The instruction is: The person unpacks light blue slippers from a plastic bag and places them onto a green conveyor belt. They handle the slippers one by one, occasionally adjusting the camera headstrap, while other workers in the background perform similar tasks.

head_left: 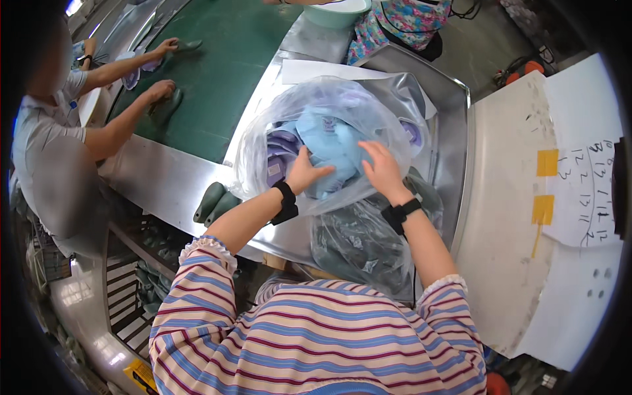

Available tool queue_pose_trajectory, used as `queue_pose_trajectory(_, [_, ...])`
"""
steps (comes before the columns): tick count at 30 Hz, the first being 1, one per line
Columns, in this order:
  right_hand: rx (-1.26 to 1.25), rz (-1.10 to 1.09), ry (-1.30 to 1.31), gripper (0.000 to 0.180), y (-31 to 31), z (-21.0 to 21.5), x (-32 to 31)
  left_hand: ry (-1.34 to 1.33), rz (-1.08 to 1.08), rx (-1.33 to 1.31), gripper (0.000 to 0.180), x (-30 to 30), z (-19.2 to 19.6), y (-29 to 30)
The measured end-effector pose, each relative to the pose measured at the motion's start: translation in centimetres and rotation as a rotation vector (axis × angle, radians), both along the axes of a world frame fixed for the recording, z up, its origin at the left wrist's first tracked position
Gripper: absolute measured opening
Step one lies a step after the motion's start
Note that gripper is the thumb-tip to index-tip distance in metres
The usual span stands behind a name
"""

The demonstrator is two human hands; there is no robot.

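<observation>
A green work surface (227, 56) is stretching toward eleven o'clock beside a shiny steel worktop (178, 158), while grey floor (484, 39) is showing between one and two. A cream panel (500, 171) is filling three o'clock, and a slatted rack (125, 289) is standing at eight.

Clear plastic bag (250, 155) of light blue pieces (319, 125) and purple pieces (282, 146), bulging at the scene's middle.
The bag is thin, rumpled and rounded, its film wrinkled along the far and right sides; the blue pieces heap loosely in its middle, the far one bearing a small dark mark, while the purple ones overlap in layers at the left, one with a pale patch.
</observation>
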State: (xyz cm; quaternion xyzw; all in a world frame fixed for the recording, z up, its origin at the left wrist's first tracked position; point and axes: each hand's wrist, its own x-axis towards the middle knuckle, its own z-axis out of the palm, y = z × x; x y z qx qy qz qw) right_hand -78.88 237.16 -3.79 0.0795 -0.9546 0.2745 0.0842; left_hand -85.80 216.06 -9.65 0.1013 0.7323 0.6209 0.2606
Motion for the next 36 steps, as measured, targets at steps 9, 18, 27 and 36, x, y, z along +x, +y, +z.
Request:
queue_pose_trajectory(9, [0.352, 0.054, -0.336, 0.066, -2.6, 2.7, -2.1, -0.114, -0.059, 0.054, 0.035, -0.6, 6.3, -5.3])
queue_pose_trajectory(18, [-0.966, 0.179, -0.272, 0.084, -11.2, 5.9, -0.5, -0.12, 0.031, 0.516, 0.033, 1.4, 10.7, -8.1])
queue_pose_trajectory(27, [-1.205, 0.128, -0.27, 0.082, -7.1, 5.8, 3.4, -0.186, 0.052, 0.62, 0.035, 0.9, 12.4, -8.4])
queue_pose_trajectory(36, [-0.922, -0.087, -0.147, 0.091, 1.1, 5.1, 9.1, 0.182, -0.425, 0.35, 0.042, 8.3, 11.0, 1.6])
